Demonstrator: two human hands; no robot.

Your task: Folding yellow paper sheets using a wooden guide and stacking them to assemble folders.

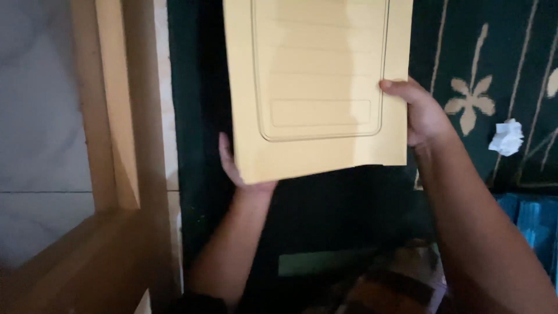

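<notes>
Both forearms rise from the near edge toward a yellow paper folder (pixel 317 87) held up in front of the camera. Under its near left corner, the left hand (pixel 238 168) cups the edge, fingers closed against the back. At the right edge, the right hand (pixel 421 113) pinches the folder, thumb on the front. Behind lies a dark green patterned rug (pixel 494 58) with a crumpled white tissue (pixel 507 137) at far right. A wooden frame (pixel 110 116) stands at left.

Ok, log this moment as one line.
left hand: shut on yellow folder | right hand: shut on yellow folder | crumpled paper on green rug
</notes>
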